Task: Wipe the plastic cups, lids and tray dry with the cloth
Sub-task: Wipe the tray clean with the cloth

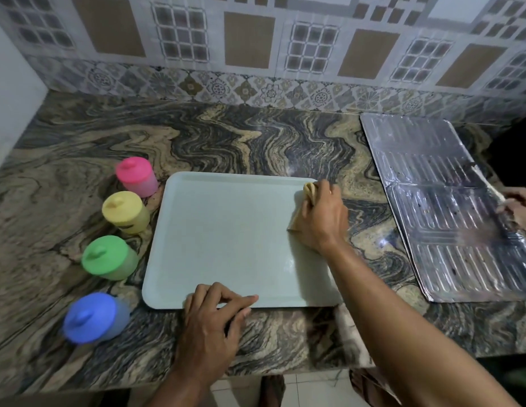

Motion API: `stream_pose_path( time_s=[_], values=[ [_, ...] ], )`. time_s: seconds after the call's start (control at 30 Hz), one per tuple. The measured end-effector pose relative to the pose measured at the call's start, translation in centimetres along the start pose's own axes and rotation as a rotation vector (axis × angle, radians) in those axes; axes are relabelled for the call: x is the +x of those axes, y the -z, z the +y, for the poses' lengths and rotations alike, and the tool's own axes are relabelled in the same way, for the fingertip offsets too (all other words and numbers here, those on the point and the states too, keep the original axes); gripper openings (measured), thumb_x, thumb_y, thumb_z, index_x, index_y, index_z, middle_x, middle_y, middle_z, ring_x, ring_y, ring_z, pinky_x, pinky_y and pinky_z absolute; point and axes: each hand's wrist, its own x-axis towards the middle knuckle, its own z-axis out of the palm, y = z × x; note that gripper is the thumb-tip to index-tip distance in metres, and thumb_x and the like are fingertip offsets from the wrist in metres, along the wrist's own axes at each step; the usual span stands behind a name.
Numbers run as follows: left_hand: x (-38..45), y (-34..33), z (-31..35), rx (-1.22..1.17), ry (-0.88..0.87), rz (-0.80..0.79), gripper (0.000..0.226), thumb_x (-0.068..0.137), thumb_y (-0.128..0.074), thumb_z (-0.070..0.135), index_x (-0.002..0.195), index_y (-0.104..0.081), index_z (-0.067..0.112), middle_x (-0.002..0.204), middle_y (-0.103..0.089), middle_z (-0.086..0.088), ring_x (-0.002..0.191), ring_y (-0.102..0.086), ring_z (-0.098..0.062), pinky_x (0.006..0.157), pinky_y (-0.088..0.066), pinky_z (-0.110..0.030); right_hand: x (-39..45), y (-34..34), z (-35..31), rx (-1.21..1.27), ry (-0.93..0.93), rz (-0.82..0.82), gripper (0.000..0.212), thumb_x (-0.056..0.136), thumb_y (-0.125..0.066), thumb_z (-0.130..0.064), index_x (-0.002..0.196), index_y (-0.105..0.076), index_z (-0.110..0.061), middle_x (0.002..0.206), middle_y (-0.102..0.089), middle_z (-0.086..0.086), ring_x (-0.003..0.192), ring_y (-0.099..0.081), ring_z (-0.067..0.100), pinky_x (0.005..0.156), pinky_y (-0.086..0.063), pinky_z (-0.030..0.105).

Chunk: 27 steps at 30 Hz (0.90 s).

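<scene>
A pale grey-green tray [226,236] lies flat on the marbled counter. My right hand [322,217] grips a bunched tan cloth [310,190] and presses it on the tray's far right corner. My left hand [212,315] holds the tray's near edge, fingers on its rim. To the left of the tray stand a pink cup [135,176], a yellow cup [125,211], a green cup [109,257] and a blue cup [93,317] in a row, each capped with a matching lid.
A ribbed metal sheet [450,207] lies on the counter at the right. Another person's hand [519,207] holds a thin tool over it. A tiled wall backs the counter, and a white wall closes the left side.
</scene>
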Motion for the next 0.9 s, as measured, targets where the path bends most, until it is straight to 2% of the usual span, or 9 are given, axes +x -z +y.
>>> stream_pose_path(
  time_s=[0.07,0.23,0.3,0.37,0.43,0.57,0.67,0.8,0.9],
  values=[
    [0.1,0.0,0.1,-0.003,-0.015,-0.007,0.028,0.096,-0.062,0.04,0.121,-0.072,0.047,0.099,-0.05,0.023,0.094,-0.047,-0.01,0.082,-0.04,-0.037,1.2,-1.6,-0.9,-0.054,-0.142,0.025,0.025,0.108,-0.052,-0.027,0.121,-0.053,-0.006,0.125,-0.052,0.021,0.097,-0.065,0.049,0.079,-0.051,0.054],
    [0.3,0.3,-0.1,0.049,-0.038,-0.012,0.025,0.092,-0.071,0.029,0.113,-0.071,0.042,0.098,-0.05,0.017,0.095,-0.049,-0.013,0.08,-0.039,-0.035,0.5,-5.8,-6.7,-0.053,-0.058,-0.03,0.023,0.108,-0.046,-0.016,0.123,-0.054,-0.001,0.127,-0.053,0.022,0.1,-0.065,0.048,0.072,-0.033,0.043],
    [0.2,0.3,-0.2,0.067,-0.036,-0.02,0.025,0.085,-0.072,0.02,0.104,-0.069,0.036,0.097,-0.048,0.014,0.094,-0.049,-0.017,0.077,-0.039,-0.036,0.2,-6.6,-9.0,-0.028,-0.045,-0.102,0.024,0.107,-0.045,-0.014,0.126,-0.054,-0.002,0.131,-0.053,0.021,0.105,-0.065,0.048,0.074,-0.035,0.044],
    [0.2,0.2,-0.4,0.089,-0.048,-0.035,0.027,0.083,-0.071,0.022,0.106,-0.069,0.037,0.097,-0.048,0.012,0.094,-0.048,-0.018,0.074,-0.039,-0.036,-0.6,-7.5,-11.7,0.003,-0.031,-0.202,0.029,0.104,-0.048,-0.01,0.131,-0.055,-0.002,0.136,-0.052,0.02,0.11,-0.065,0.046,0.081,-0.046,0.046],
    [0.3,0.2,-0.5,0.098,-0.075,-0.014,0.031,0.083,-0.071,0.027,0.111,-0.065,0.039,0.099,-0.05,0.012,0.093,-0.049,-0.02,0.071,-0.038,-0.035,-1.5,-9.0,-14.3,0.018,0.084,-0.288,0.033,0.102,-0.05,-0.008,0.134,-0.054,-0.001,0.136,-0.051,0.021,0.11,-0.065,0.046,0.085,-0.05,0.048],
    [0.7,0.4,0.5,0.089,-0.134,0.147,0.043,0.081,-0.071,0.024,0.119,-0.051,0.023,0.115,-0.047,0.006,0.095,-0.044,-0.022,0.073,-0.038,-0.035,-3.7,-11.9,-18.0,0.063,0.356,-0.355,0.029,0.105,-0.049,-0.007,0.131,-0.057,0.004,0.126,-0.055,0.027,0.1,-0.066,0.051,0.079,-0.05,0.052],
    [0.4,0.0,0.0,0.077,-0.152,0.142,0.034,0.086,-0.057,0.03,0.119,-0.052,0.022,0.116,-0.049,0.003,0.096,-0.045,-0.025,0.074,-0.035,-0.038,-3.7,-12.2,-18.3,0.133,0.364,-0.417,0.026,0.103,-0.055,-0.009,0.126,-0.061,0.003,0.121,-0.057,0.026,0.1,-0.065,0.051,0.082,-0.05,0.052],
    [0.1,-0.3,-0.8,0.059,-0.089,0.01,0.027,0.084,-0.061,0.03,0.11,-0.067,0.035,0.106,-0.057,0.006,0.096,-0.051,-0.025,0.072,-0.037,-0.037,-4.3,-10.5,-15.8,0.181,0.478,-0.574,0.031,0.095,-0.071,-0.016,0.122,-0.069,-0.002,0.113,-0.064,0.023,0.103,-0.065,0.046,0.086,-0.05,0.044],
    [0.0,0.1,-0.2,0.025,-0.036,-0.008,0.024,0.091,-0.06,0.039,0.113,-0.071,0.04,0.115,-0.062,0.009,0.106,-0.051,-0.019,0.079,-0.042,-0.041,-6.8,-8.7,-13.4,0.183,0.578,-0.642,0.033,0.094,-0.072,-0.019,0.124,-0.069,-0.006,0.113,-0.066,0.02,0.101,-0.066,0.043,0.085,-0.051,0.045]
  ],
)
